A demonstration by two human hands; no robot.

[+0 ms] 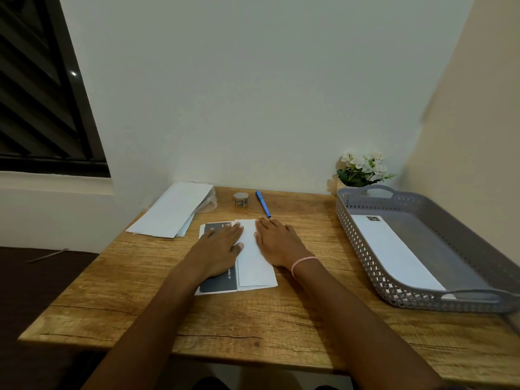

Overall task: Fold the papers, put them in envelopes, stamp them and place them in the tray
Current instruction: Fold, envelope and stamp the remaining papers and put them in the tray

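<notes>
The left hand (219, 246) and right hand (277, 243) are pressing flat, gripping nothing, on the paper (254, 267) beneath them. The tray (358, 249) is sitting right of the right hand, envelopes (171, 212) beyond the left.

place: looked like a home desk nook, not a proper office | desk: small wood-grain table (281, 327) sat in a corner of plain painted walls (225, 94) | far left: dark louvred window (33, 102) | far right: little pot of white flowers (361, 167) | on top: mailing stuff, i.e. envelope stack (171, 211), blue pen (263, 204), sticker roll (241, 199), grey plastic tray (427, 243)
</notes>
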